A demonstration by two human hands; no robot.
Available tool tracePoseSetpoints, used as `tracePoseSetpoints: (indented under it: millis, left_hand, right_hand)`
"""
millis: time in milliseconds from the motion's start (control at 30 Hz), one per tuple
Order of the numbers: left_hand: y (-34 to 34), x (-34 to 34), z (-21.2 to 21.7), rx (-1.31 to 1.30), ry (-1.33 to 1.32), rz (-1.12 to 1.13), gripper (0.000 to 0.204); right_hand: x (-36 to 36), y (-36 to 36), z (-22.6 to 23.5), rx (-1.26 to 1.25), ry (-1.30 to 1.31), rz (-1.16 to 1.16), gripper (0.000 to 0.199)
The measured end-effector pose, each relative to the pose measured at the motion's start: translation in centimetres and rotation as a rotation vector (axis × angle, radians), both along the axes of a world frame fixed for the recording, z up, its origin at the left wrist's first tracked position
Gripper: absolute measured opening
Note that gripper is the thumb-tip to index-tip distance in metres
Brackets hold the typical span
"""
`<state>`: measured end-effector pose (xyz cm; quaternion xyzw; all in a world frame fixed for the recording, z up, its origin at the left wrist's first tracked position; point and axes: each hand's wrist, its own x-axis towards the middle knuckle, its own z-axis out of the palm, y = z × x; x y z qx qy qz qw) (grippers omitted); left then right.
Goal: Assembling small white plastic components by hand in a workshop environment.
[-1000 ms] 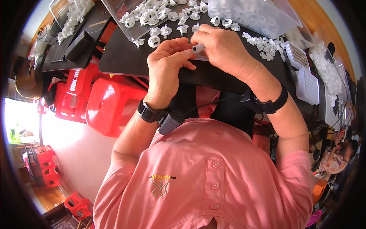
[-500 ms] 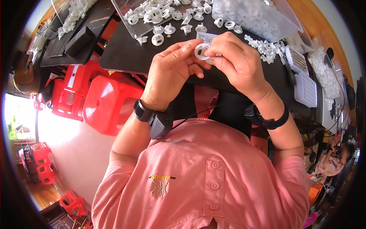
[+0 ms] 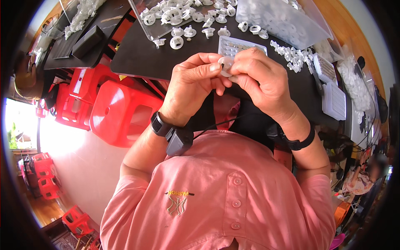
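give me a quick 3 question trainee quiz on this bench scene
1. True or false: both hands grip one small white round part.
2. The surface below the hands is: A) black table B) bare wood C) glass.
3. What colour are the plastic stools at the person's left?

Key: 1 true, the left hand and right hand pinch it between them; 2 A; 3 red.

On the worktop, we see loose parts left of the tray, a bin behind it.
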<state>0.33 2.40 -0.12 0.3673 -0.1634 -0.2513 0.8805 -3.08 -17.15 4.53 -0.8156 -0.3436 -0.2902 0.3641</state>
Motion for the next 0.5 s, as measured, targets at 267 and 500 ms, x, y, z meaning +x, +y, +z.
tracePoseSetpoints:
  millis: [267, 500]
  left_hand:
    - [3.4, -0.6, -1.6, -0.174, 0.037, 0.044, 0.030]
    - [5.5, -0.1, -2.3, -0.299, 0.080, -0.062, 0.025]
  right_hand:
    - [6.1, 2.7, 3.5, -0.424, 0.118, -0.205, 0.003]
    - [11.4, 6.4, 1.1, -0.758, 0.260, -0.330, 0.017]
